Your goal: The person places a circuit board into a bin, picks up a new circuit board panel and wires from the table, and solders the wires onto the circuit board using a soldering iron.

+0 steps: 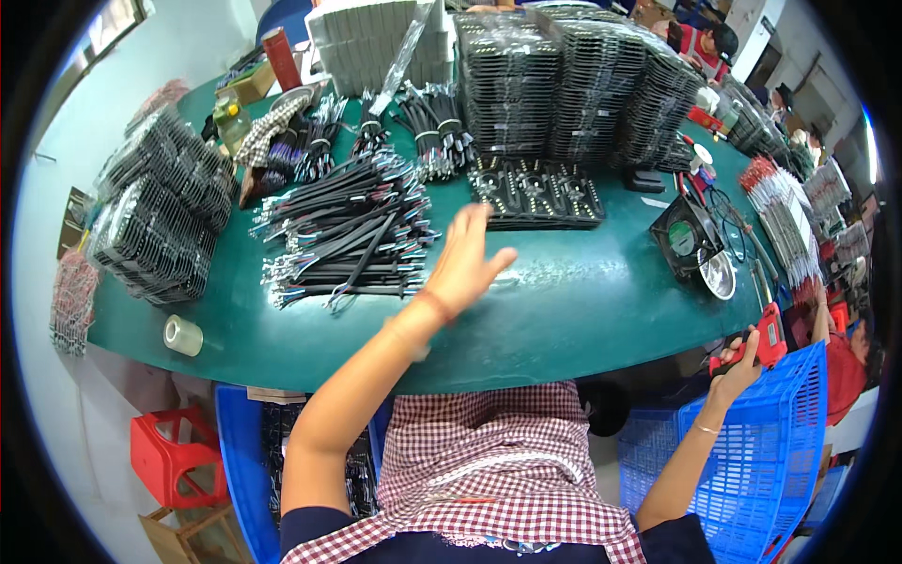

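Observation:
My left hand [462, 263] is held over the table, fingers stretched and thumb apart, with nothing in it. Its fingertips are by the near left corner of a low stack of flat black frames [536, 193] studded with small brass-coloured terminals. Left of it lies a broad pile of cut black cables [348, 235] with stripped coloured wire ends. At the right table edge my right hand [738, 362] grips a red soldering gun [772, 336], its thin tip angled up and away. A small black fan [684, 235] and a metal bowl [718, 275] are near that tip.
Tall stacks of black frames [507, 89] line the back, beside white blocks [381, 47]. More wrapped frames [155, 235] and a tape roll [182, 336] are at left. A blue crate [752, 442] stands under my right arm, a red stool [178, 456] at lower left. Other people work at right.

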`<state>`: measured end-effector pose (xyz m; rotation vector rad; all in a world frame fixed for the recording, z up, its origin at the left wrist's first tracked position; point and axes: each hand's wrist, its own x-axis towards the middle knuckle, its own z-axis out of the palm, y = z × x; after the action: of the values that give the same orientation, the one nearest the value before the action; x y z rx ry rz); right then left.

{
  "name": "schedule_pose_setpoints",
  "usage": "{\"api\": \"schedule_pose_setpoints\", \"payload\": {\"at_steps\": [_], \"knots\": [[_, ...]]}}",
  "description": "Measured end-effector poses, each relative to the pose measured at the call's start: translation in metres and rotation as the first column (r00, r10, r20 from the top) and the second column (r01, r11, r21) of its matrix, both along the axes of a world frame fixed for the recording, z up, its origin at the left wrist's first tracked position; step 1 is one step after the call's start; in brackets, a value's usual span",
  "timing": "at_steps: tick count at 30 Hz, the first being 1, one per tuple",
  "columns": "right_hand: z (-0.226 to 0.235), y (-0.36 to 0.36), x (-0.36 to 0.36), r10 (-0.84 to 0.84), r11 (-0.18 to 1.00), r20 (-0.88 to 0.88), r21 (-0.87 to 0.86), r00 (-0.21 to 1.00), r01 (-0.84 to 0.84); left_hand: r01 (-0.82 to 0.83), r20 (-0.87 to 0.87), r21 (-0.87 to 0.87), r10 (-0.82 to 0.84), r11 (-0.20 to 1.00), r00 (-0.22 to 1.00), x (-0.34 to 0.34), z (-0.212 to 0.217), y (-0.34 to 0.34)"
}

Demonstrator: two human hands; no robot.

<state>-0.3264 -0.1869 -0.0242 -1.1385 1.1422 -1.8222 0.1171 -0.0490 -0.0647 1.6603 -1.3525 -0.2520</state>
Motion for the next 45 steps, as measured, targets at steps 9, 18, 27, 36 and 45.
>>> {"api": "schedule_pose_setpoints", "payload": {"at_steps": [9,18,27,36,45], "knots": [[-0.003,0.037,-0.009,0.01,1.0,0.113,-0.022,0.994,-0.007,-0.246,0.635,0.377,-0.056,0.893,0.771,0.008,0.0,-0.108],[-0.004,0.039,-0.001,-0.023,1.0,0.181,0.016,0.983,0.021,-0.303,0.505,0.516,0.001,0.801,0.863,0.025,0.015,-0.107],[-0.007,0.035,-0.003,0.011,1.0,0.17,0.018,0.985,-0.014,-0.313,0.406,0.241,0.198,0.919,0.892,-0.002,-0.006,-0.102],[-0.007,0.036,-0.008,0.022,0.999,0.168,-0.033,0.985,-0.016,-0.191,0.274,0.164,0.141,0.968,0.951,0.006,0.011,-0.087],[0.003,0.043,0.003,-0.007,1.0,0.17,0.0,0.985,0.007,-0.123,0.278,-0.023,0.125,0.992,0.952,-0.006,0.018,-0.056]]}}
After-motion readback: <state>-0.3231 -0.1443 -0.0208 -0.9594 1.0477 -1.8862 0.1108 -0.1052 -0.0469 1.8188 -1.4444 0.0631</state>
